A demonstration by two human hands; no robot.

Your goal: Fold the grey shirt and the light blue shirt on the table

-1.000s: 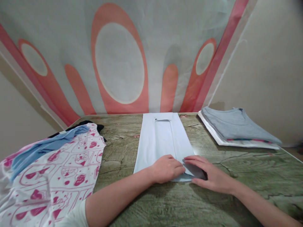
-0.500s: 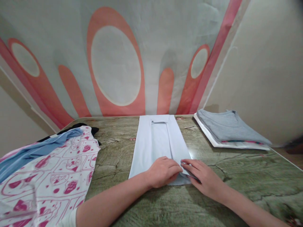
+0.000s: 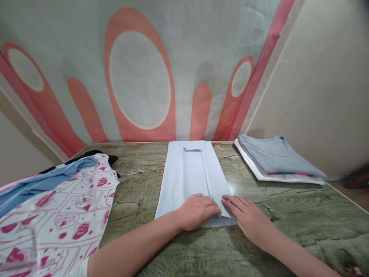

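Note:
A pale white garment [image 3: 196,173], folded into a long strip, lies in the middle of the table and reaches to its far edge. A narrower folded panel runs along its centre. My left hand [image 3: 197,211] is on the strip's near end, fingers together and curled at the fabric near the right corner; its thumb is hidden. At the right edge, my right hand [image 3: 249,219] lies with fingers stretched out over that same corner, its fingertips touching the cloth.
On the left side of the wood-patterned table [image 3: 138,184] lies a white cloth with pink print [image 3: 72,215], alongside a blue garment [image 3: 52,182] and a black one [image 3: 112,158]. A folded grey shirt [image 3: 273,154] tops a stack at the far right. A patterned wall stands behind.
My right hand has let the lifted corner down and now lies flatter on it. The left hand has stayed nearly in place. The view has shifted slightly.

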